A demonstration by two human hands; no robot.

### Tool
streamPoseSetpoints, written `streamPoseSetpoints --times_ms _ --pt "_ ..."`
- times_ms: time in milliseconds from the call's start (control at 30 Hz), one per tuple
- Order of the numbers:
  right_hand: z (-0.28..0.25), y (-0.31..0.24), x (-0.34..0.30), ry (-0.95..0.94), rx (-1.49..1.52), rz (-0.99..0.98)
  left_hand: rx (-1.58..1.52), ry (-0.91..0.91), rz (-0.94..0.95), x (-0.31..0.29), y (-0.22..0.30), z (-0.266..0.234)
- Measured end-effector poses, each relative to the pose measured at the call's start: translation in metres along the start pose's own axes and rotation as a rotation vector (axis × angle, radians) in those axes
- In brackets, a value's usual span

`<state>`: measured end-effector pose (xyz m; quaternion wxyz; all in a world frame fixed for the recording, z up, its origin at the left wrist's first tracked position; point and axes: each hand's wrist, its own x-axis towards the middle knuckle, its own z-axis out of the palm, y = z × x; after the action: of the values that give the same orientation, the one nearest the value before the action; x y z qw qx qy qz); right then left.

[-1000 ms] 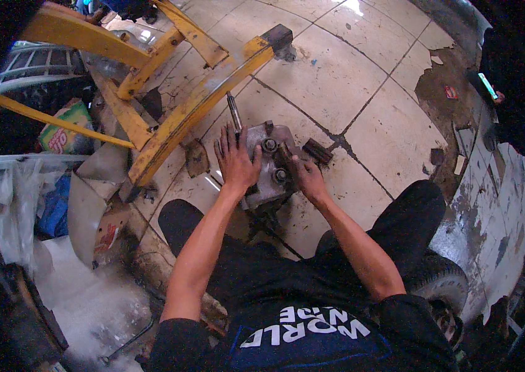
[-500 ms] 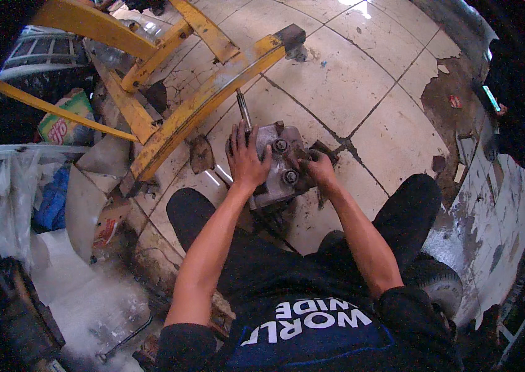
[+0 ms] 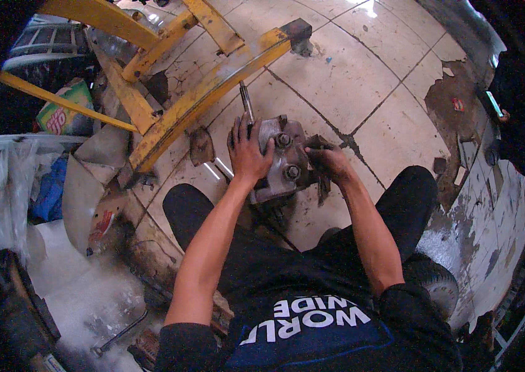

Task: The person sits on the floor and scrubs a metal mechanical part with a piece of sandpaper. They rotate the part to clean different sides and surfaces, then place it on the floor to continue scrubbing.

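On the tiled floor between my knees sits a greasy metal gearbox housing (image 3: 273,178), with two bolt heads on its upper face. A splined shaft (image 3: 247,102) sticks out of its far left end. My left hand (image 3: 251,152) lies on the housing's left side, fingers spread over the metal beside the shaft. At the right side of the housing, my right hand (image 3: 332,162) is closed on a dark, dirty rag (image 3: 322,186), its thumb pointing at the housing's edge. The palm side of that hand and part of the rag are hidden.
A yellow steel frame (image 3: 213,93) stands on the floor just beyond the housing. Left are a plastic-covered bin (image 3: 21,146), a blue bag (image 3: 50,189) and bent cardboard (image 3: 89,192). A tyre (image 3: 433,285) lies near my right hip. At far right, a person in dark clothing (image 3: 516,136) holds a lit phone.
My right hand has drawn back to the right from the housing's upper face to its edge. My left hand stays on the housing. The view has shifted slightly.
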<state>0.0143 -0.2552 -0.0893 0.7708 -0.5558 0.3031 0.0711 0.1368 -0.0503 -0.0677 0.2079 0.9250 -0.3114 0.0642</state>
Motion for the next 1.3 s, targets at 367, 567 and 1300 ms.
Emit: streamPoseSetpoints --times_ms 367,567,1300 --pt "-0.003 -0.002 0.004 -0.013 -0.048 -0.086 0.002 -0.014 -0.008 0.002 0.002 0.0" --pt "0.009 -0.029 -0.017 -0.058 0.105 -0.045 -0.114 -0.04 -0.059 0.003 -0.015 0.004" --pt "-0.004 -0.032 -0.026 -0.075 -0.054 -0.163 -1.06 -0.633 -0.599 0.025 0.073 -0.045"
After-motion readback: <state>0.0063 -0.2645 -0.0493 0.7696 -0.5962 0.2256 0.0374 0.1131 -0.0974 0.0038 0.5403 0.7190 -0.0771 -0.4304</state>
